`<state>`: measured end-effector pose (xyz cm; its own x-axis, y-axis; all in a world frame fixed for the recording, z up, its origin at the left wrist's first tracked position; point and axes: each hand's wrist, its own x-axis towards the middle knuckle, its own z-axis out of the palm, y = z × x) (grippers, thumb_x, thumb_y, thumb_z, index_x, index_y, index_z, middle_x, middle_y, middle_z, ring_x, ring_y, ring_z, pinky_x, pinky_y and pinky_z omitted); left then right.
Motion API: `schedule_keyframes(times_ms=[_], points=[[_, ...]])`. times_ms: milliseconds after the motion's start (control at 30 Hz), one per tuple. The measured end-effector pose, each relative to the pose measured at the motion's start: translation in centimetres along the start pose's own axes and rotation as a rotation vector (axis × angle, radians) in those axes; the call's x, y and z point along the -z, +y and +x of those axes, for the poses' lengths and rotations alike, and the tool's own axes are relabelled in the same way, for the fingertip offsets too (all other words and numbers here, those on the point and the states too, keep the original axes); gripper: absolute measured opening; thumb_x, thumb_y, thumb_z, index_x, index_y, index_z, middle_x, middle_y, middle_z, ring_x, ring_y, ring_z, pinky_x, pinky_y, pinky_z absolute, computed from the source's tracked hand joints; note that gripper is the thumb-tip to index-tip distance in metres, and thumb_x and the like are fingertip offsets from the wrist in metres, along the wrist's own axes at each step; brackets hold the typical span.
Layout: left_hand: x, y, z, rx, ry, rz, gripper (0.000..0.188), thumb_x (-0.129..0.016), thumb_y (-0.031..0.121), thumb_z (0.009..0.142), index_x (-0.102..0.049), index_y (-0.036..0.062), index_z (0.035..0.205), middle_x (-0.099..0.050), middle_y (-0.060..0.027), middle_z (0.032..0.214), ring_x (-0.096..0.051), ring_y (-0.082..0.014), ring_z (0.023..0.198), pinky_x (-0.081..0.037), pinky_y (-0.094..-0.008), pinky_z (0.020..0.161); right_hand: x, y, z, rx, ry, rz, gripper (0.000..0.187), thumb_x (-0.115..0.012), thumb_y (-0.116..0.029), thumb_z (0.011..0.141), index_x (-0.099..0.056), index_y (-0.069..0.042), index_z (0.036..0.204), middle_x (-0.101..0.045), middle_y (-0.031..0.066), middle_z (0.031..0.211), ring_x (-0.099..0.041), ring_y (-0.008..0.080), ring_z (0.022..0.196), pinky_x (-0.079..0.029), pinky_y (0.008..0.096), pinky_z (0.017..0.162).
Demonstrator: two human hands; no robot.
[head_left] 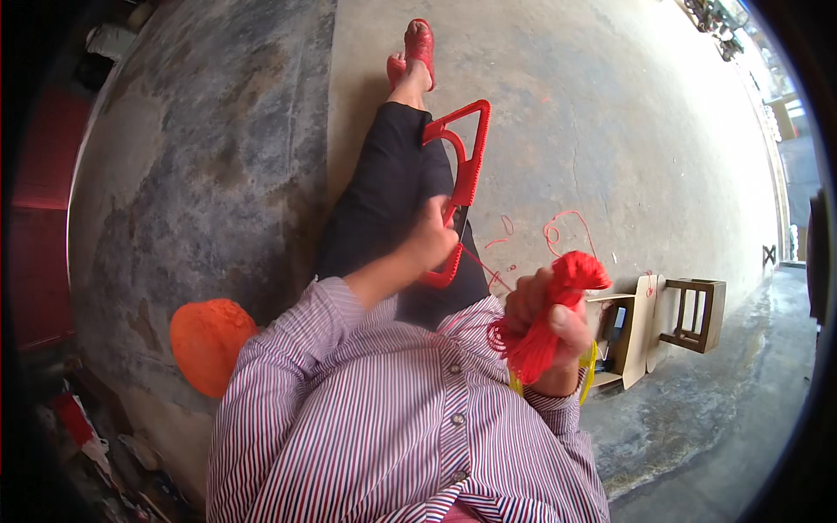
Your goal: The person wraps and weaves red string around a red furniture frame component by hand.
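My left hand (pixel 432 237) is closed on a red plastic frame (pixel 476 161) with angular ends, ridged edges and a curved inner bar. It is held over my lap and points away toward my feet. My right hand (pixel 532 305), to the right and nearer my body, is closed around a bundle of red cord (pixel 539 347). Loops of it stick out above and below the fist. A thin red strand (pixel 485 267) runs between the frame and the right hand. Something yellow (pixel 589 370) shows beside the right wrist.
Loose red cord pieces (pixel 567 222) lie on the concrete floor to the right. An open cardboard box (pixel 643 327) with dark items inside stands there, beside a small wooden stool (pixel 717 315). An orange round seat (pixel 209 347) is at my left. My outstretched legs (pixel 375 187) extend ahead.
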<state>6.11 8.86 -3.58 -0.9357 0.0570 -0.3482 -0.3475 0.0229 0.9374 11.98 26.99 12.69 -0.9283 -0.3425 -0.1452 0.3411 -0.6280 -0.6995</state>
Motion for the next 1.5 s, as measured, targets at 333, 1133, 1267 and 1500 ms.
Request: schedule_keyframes(times_ms=[333,1133,1267,1500], points=[[2.4,6.6,-1.6,-0.041,0.181,-0.234,0.009,-0.060,0.011,0.091,-0.055,0.0035,0.093,-0.058,0.0003,0.075,-0.050,-0.0043,0.057,-0.042,-0.0182,0.048,4.0,-2.1,5.3,-0.060,-0.179,-1.242,0.030,-0.071,-0.014,0.068,-0.064,0.002,0.093,-0.055,0.0073,0.074,-0.058,0.0200,0.065,-0.047,0.0323,0.057],[0.4,3.9,-1.2,-0.145,0.161,0.051,0.013,-0.052,0.016,0.089,-0.056,0.0036,0.093,-0.055,-0.0041,0.089,-0.052,-0.0119,0.076,-0.045,-0.0234,0.069,6.2,-9.2,0.0,0.478,-0.216,0.193,0.032,-0.053,-0.033,0.095,-0.053,-0.006,0.113,-0.049,0.0000,0.069,-0.044,0.0101,0.054,-0.034,0.0283,0.054],[-0.8,2.9,-0.1,0.000,0.168,-0.245,0.024,-0.053,0.013,0.085,-0.053,0.0014,0.106,-0.053,-0.0055,0.096,-0.050,-0.0126,0.089,-0.041,-0.0244,0.085,5.4,-14.7,-5.2,0.597,-0.173,0.126,0.025,-0.046,-0.030,0.099,-0.044,-0.007,0.090,-0.048,0.0010,0.059,-0.042,0.0112,0.042,-0.031,0.0258,0.041],[0.5,2.0,0.5,0.105,-0.055,-0.301,0.041,-0.057,0.010,0.076,-0.049,0.0012,0.115,-0.050,-0.0027,0.094,-0.045,-0.0115,0.083,-0.038,-0.0225,0.080,6.4,-13.9,-8.8,0.897,0.512,-0.567,0.032,-0.046,-0.033,0.099,-0.050,-0.001,0.103,-0.045,-0.0010,0.058,-0.039,0.0082,0.042,-0.031,0.0223,0.039]])
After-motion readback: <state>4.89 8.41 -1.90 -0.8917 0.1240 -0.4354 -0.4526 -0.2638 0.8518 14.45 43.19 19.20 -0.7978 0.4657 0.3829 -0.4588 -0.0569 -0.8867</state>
